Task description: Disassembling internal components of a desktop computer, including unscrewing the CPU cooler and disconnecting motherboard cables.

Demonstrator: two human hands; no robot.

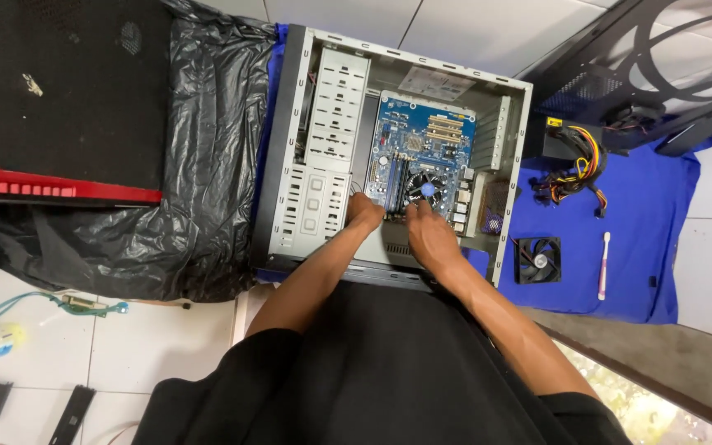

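Motherboard (422,152), blue, lies inside an open computer case (290,148). Both hands, left hand (364,211) and right hand (430,235), press its near edge; grip cannot be told.

left hand (364,211) fingertips: hidden against motherboard (422,161) edge, grip unclear
right hand (428,233) fingers: hide board's lower edge
black side panel (644,66): cut by top and right edges
red-trimmed case (59,99): cut at left edge
motherboard chips: too small to tell

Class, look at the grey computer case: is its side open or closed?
Open. The computer case lies on its side with no panel over it, so the blue motherboard and its cooler fan show.
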